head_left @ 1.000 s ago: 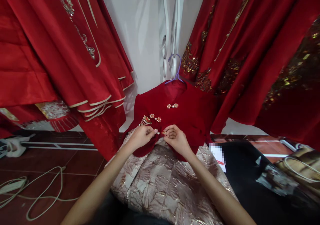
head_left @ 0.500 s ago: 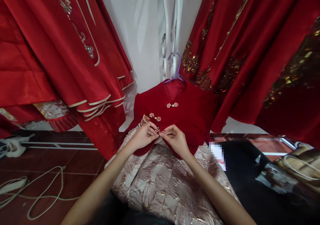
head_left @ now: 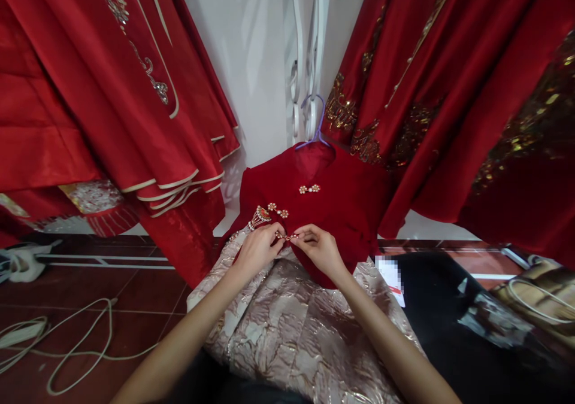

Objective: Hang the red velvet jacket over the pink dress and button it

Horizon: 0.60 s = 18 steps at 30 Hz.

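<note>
A dark red velvet jacket [head_left: 345, 206] hangs on a purple hanger [head_left: 317, 130] over a pale gold brocade skirt [head_left: 287, 326]. Pearl clasps run down its front: one at the collar [head_left: 309, 188], one with a fan-shaped pendant [head_left: 269, 212] lower left. My left hand [head_left: 258, 248] and my right hand [head_left: 320, 249] meet at the lowest pearl clasp [head_left: 287, 236]. Both hands pinch it from either side, fingertips nearly touching.
Red embroidered robes [head_left: 112, 99] hang at the left and more red robes [head_left: 449, 93] at the right. A white wall with a white rack [head_left: 309, 45] is behind. A pale cable [head_left: 67, 344] lies looped on the red tiled floor. A black surface [head_left: 471, 326] sits at the right.
My hands have drawn together at the lowest clasp, so its two halves now meet between my fingertips. The jacket hem has shifted slightly.
</note>
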{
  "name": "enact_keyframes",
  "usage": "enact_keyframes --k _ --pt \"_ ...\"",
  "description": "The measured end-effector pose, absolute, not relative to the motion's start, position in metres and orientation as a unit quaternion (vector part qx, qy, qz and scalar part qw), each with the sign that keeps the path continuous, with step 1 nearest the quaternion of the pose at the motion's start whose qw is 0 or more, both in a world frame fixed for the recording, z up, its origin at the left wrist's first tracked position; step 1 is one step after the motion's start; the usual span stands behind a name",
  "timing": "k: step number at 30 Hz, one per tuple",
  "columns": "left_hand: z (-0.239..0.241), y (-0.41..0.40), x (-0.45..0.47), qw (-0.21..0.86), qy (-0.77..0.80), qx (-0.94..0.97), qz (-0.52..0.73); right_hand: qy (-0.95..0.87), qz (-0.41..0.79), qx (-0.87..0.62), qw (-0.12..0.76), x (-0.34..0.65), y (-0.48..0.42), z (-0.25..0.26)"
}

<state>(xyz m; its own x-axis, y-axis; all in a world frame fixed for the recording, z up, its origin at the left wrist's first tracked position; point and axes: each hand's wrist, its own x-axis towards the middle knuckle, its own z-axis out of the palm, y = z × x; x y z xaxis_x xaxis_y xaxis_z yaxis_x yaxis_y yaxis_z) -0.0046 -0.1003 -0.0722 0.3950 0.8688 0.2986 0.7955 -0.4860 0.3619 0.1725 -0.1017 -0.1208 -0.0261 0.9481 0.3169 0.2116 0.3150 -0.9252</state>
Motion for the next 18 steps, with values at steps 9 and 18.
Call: enact_keyframes --k 9,18 --pt "-0.066 -0.1013 -0.0048 0.075 0.49 0.832 0.249 -0.62 0.342 -0.474 0.523 0.1691 -0.104 -0.121" --pt "-0.0662 -0.1052 0.0009 0.131 0.491 0.816 0.275 -0.595 0.373 -0.465 0.54 0.1664 -0.1035 -0.121"
